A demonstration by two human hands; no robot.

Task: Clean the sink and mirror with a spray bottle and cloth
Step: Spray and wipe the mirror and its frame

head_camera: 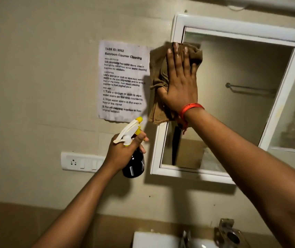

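A white-framed mirror (232, 97) hangs on the beige wall. My right hand (180, 81) lies flat, fingers spread, pressing a brown cloth (158, 74) against the mirror's left frame and the glass beside it. A red thread circles that wrist. My left hand (125, 151) grips a dark spray bottle (134, 164) with a white and yellow trigger head, held upright just left of the mirror's lower left corner. The white sink (153, 239) shows only as a strip at the bottom edge.
A printed task sheet (123, 81) is stuck on the wall left of the mirror. A white switch and socket plate (82, 162) sits below it. A metal tap (186, 237) and a metal holder (230, 233) stand by the sink.
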